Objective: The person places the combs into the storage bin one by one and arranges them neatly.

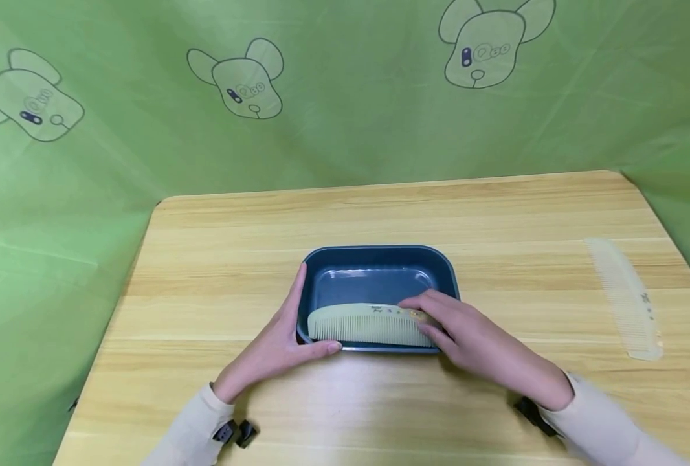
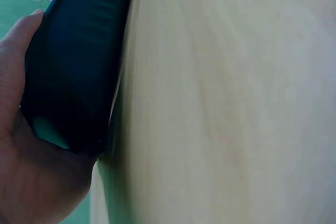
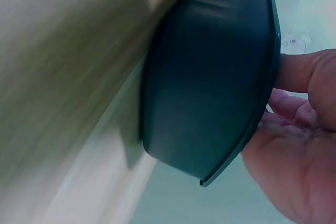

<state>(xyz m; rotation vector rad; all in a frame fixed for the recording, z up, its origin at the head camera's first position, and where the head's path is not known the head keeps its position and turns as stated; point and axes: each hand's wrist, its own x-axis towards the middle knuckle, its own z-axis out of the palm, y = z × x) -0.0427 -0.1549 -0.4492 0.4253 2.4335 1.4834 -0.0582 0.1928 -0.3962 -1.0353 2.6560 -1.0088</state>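
A dark blue rectangular plastic tray (image 1: 374, 285) sits on the table, its open top facing up. My left hand (image 1: 275, 343) grips its near left corner, fingers along the left side and thumb at the front rim. In the left wrist view that hand (image 2: 31, 156) wraps the tray's end wall. A pale green comb (image 1: 351, 325) lies lengthwise inside the front of the tray, teeth towards me. My right hand (image 1: 467, 330) pinches the comb's right end between thumb and fingers, over the tray's right front corner. The right wrist view shows the tray's outer wall (image 3: 210, 77) hiding the comb.
A second pale comb (image 1: 627, 298) lies on the right side of the wooden table (image 1: 217, 272), teeth facing left. Green cloth (image 1: 351, 142) printed with cartoon heads hangs behind and beside the table.
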